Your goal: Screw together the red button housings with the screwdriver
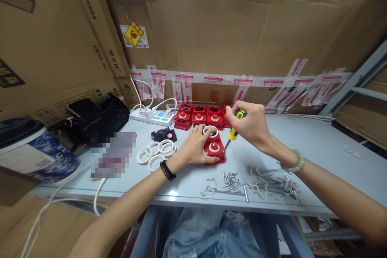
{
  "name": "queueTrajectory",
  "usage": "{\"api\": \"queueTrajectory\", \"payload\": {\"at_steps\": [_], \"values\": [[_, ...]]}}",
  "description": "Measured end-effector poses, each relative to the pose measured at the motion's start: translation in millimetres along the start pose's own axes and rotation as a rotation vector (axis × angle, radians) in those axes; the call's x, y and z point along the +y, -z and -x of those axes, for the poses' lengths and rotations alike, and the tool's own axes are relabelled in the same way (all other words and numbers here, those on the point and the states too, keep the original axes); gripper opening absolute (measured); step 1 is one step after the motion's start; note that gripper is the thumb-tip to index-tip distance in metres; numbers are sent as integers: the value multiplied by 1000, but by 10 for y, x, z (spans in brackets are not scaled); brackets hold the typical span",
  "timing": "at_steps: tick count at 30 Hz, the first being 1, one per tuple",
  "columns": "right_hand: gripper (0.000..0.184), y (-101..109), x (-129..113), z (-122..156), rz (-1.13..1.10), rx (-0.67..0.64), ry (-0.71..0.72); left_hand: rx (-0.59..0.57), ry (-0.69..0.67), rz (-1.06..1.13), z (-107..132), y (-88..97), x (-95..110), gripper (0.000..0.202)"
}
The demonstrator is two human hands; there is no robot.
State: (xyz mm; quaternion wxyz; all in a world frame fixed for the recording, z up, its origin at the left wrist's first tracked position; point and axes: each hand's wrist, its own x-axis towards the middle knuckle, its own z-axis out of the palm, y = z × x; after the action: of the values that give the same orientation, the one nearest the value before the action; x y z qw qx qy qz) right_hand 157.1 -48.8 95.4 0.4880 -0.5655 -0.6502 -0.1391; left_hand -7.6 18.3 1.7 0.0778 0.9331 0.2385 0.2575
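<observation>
My left hand (193, 147) is wrapped round a red plastic block (214, 151) with a round red button and a white ring, pressing it down on the table. My right hand (249, 125) grips a screwdriver (234, 129) with a yellow and green handle. The shaft slants down to the block's right side. Just behind the block stands a row of similar red blocks (199, 116). Loose white rings (155, 152) lie to the left of my left hand.
Several screws (229, 179) and bent metal wire parts (272, 185) lie near the front edge of the grey table (317, 149). A white power strip (154, 116) with cables, a small black part (164, 134) and a black bag (96, 117) sit at the left. Cardboard walls surround the table.
</observation>
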Motion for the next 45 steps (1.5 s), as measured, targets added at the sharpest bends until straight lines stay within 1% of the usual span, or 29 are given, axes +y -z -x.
{"api": "queueTrajectory", "payload": {"at_steps": [4,9,11,13,15,18,20,23,26,29,32,33,34,35,38,39,41,42,43,45], "values": [[28,-18,-10,3,40,2,19,-1,-1,-19,-1,-1,13,81],[30,-75,4,-20,114,0,-10,17,-9,4,-5,-19,24,80],[30,-81,-2,-29,170,-10,-15,14,-6,2,-7,-22,30,81],[30,-59,-37,-39,279,-51,-7,5,-1,-16,-7,-23,35,81],[35,-6,-103,-55,438,-129,3,-3,0,-31,-8,-24,36,79],[51,99,-224,-94,639,-269,10,-13,1,-45,-10,-32,28,79],[50,168,-291,-123,675,-387,48,-14,-3,-53,-11,-40,19,81],[30,266,-342,-156,621,-564,136,-3,-15,-41,-13,-48,14,81],[18,372,-334,-175,549,-677,170,3,-21,-17,-12,-41,26,81],[13,489,-286,-186,474,-761,240,2,-23,2,-8,-30,38,81],[15,578,-221,-198,388,-875,298,4,-16,24,-7,-29,33,81],[15,593,-196,-202,366,-895,306,2,-12,27,-8,-31,29,81],[16,597,-169,-205,357,-892,308,-1,-11,26,-8,-34,25,81],[18,590,-142,-208,369,-862,301,-4,-11,23,-8,-37,22,81],[31,519,-76,-220,520,-702,216,-8,-16,15,-6,-45,19,82],[37,489,-66,-225,578,-669,181,-7,-17,10,-4,-46,20,82],[42,444,-70,-237,640,-673,133,-2,-18,-1,0,-48,21,81],[41,436,-84,-243,637,-697,130,-1,-19,-4,2,-48,21,81],[36,438,-105,-249,617,-723,144,3,-20,-3,3,-48,20,81],[25,470,-160,-263,547,-774,225,6,-22,10,4,-49,14,80]]}}
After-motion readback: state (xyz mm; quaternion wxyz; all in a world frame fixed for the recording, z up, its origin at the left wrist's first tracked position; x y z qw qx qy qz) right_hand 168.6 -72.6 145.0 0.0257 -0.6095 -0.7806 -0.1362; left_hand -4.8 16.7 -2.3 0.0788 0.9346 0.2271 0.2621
